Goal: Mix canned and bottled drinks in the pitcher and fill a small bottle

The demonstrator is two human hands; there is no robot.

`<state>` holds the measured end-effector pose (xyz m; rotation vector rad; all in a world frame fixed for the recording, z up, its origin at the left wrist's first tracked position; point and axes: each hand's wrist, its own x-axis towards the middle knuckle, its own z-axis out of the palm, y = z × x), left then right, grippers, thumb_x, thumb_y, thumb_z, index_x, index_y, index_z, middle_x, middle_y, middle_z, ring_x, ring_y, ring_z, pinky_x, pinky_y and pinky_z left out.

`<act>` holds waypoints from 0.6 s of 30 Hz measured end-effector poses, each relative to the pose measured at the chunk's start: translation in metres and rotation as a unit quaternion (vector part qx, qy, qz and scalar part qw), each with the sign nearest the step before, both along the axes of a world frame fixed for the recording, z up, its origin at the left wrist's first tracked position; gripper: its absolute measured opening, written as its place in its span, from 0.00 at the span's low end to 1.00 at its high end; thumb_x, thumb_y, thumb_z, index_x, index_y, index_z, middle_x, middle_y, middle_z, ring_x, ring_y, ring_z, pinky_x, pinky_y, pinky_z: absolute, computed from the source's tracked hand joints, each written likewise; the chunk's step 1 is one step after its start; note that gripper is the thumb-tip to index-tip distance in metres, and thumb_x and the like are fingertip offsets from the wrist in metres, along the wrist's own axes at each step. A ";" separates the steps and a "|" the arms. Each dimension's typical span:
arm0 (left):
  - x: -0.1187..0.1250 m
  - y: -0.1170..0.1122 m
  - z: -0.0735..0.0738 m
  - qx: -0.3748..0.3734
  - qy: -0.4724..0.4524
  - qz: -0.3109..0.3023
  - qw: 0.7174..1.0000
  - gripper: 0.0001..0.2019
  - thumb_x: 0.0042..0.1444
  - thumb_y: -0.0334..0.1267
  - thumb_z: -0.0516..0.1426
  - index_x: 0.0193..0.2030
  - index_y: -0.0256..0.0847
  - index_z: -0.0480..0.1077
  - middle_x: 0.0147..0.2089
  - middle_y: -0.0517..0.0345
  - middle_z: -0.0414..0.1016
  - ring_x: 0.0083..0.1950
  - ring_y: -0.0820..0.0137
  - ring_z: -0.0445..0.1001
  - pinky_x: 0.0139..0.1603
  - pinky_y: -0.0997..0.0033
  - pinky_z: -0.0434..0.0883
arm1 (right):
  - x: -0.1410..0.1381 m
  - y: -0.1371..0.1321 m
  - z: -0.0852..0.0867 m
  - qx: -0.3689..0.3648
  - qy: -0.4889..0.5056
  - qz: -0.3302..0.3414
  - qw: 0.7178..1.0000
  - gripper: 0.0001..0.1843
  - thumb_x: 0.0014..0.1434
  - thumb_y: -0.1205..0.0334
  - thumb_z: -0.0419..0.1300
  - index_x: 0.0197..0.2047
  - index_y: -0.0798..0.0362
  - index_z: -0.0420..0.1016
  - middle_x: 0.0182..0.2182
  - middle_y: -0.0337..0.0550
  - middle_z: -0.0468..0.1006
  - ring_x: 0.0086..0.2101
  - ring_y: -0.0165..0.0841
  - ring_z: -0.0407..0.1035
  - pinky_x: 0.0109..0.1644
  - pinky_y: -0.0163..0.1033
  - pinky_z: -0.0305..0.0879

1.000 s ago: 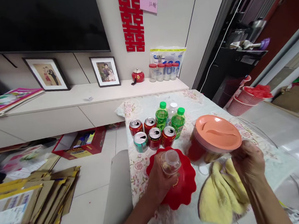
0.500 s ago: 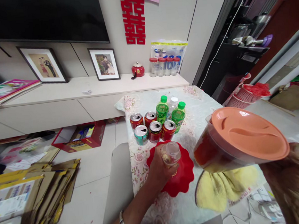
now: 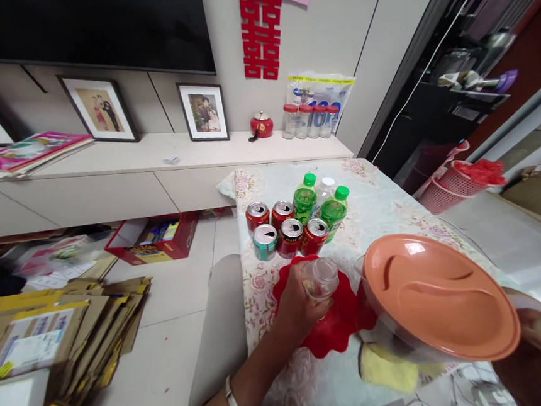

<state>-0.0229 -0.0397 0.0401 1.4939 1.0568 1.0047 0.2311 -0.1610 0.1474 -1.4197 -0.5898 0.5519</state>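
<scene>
My left hand (image 3: 301,304) is wrapped round a clear open jar (image 3: 321,274) over a red scalloped plate (image 3: 332,333). Something pale shows inside the jar. At the right, my right hand (image 3: 540,337) grips a clear pitcher (image 3: 396,337) with an orange lid (image 3: 449,295). The pitcher's spout side faces the jar, with a gap between them. Dark contents show through its wall, though the lid hides most of it. A yellow cloth (image 3: 389,366) lies partly hidden below the pitcher. Behind the plate stand several opened drink cans (image 3: 289,238).
Green-capped bottles (image 3: 334,213) and a white-capped bottle stand behind the cans on the flowered tablecloth (image 3: 260,305). Red-lidded jars (image 3: 306,121) line the white cabinet (image 3: 129,158). Flattened cardboard (image 3: 119,317) and a red box (image 3: 172,240) lie on the floor to the left.
The pitcher has come down and tilted, so more of its lid faces me and more of the yellow cloth is covered. My left hand still holds the jar over the plate. The view has shifted slightly.
</scene>
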 end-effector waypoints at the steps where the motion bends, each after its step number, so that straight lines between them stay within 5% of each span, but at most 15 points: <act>1: 0.000 0.000 0.001 -0.002 -0.004 -0.004 1.000 0.32 0.44 0.33 0.65 0.58 0.43 0.65 0.57 0.43 0.77 0.57 0.48 0.78 0.60 0.46 0.75 | 0.000 -0.001 -0.001 -0.005 0.000 0.010 1.000 0.22 0.35 0.46 0.78 0.32 0.50 0.85 0.23 0.45 0.73 0.26 0.40 0.72 0.23 0.41 0.72; 11: 0.001 -0.001 -0.003 -0.014 -0.022 -0.012 1.000 0.32 0.44 0.33 0.66 0.58 0.47 0.65 0.54 0.47 0.80 0.55 0.48 0.80 0.54 0.49 0.78 | -0.005 -0.004 0.006 -0.060 0.020 0.031 0.998 0.20 0.37 0.50 0.76 0.35 0.46 0.86 0.25 0.45 0.74 0.25 0.41 0.71 0.21 0.42 0.72; 18: 0.004 0.000 -0.009 -0.017 -0.045 -0.017 0.999 0.32 0.45 0.33 0.67 0.58 0.48 0.65 0.57 0.46 0.79 0.59 0.47 0.79 0.58 0.50 0.77 | -0.012 0.005 0.016 -0.088 -0.008 0.051 0.995 0.17 0.31 0.50 0.78 0.26 0.46 0.83 0.20 0.42 0.67 0.22 0.35 0.63 0.19 0.39 0.67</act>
